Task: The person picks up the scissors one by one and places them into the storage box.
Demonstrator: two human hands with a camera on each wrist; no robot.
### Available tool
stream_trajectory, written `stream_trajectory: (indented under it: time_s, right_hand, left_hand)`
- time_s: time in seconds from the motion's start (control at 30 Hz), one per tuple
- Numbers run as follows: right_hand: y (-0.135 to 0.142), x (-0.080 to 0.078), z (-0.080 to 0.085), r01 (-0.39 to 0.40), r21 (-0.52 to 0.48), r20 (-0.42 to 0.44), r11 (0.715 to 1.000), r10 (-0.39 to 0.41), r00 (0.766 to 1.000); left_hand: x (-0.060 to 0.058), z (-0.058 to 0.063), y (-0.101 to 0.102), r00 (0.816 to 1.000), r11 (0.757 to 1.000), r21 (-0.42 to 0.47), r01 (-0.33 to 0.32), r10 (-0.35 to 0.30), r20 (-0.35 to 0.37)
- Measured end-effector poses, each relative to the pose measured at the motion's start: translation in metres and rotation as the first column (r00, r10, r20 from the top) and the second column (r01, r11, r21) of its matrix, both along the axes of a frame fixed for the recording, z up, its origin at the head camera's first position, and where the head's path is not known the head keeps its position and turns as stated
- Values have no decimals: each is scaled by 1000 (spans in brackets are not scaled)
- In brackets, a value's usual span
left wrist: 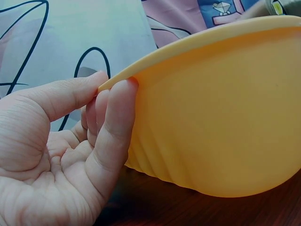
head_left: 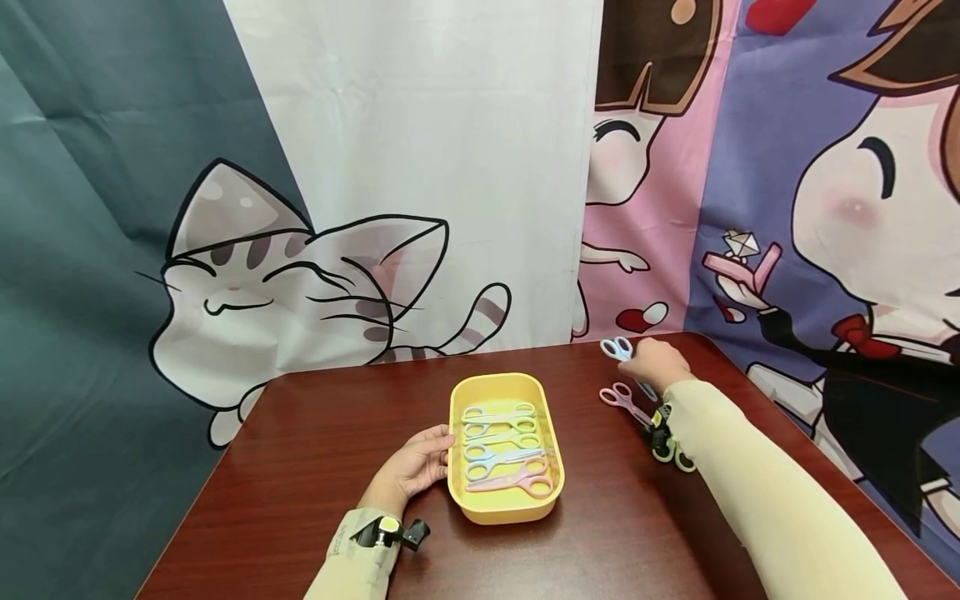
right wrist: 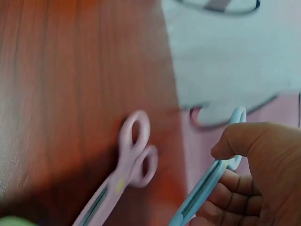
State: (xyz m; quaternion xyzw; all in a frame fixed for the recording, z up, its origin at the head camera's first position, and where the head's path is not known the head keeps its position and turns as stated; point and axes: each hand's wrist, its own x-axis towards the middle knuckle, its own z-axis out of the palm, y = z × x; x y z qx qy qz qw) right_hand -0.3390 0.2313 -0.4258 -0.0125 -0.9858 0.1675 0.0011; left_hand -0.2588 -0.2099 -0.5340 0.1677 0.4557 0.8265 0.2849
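Note:
My left hand (head_left: 417, 463) pinches the left rim of a yellow tray (head_left: 506, 515), thumb on top and fingers beneath the lip in the left wrist view. Inside the tray lie several scissors in blue, green and pink, stacked in a column. Over at the right, my right hand (head_left: 657, 364) holds a pair of blue scissors (right wrist: 203, 187) between thumb and fingers, around the part near the handles. Just below that hand on the table are pink scissors (right wrist: 123, 173). Green scissors (head_left: 663, 451) lie nearer, partly hidden by the right wrist's camera.
The dark red-brown table (head_left: 315, 467) carries everything. A printed cloth (head_left: 450, 167) with cartoon figures hangs right behind its back edge and along the right side. Both wrists wear small black cameras.

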Motion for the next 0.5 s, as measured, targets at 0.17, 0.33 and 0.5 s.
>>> stream_trajectory:
  time_s: [0.17,0.33,0.5]
  right_hand:
    - [-43,1,20,-127,24,-72,992,128,989]
    - [-91,5,31,-269,74,-126,960,276,953]
    - [-138,15,36,-426,134,-133,895,442,887]
  left_hand:
    - [0,0,0,1000,1000,-7,-5,5,-5]
    - [2,1,0,1000,1000,0,-4,4,1]
    - [5,10,-1,1000,1000,4,18,-18,9]
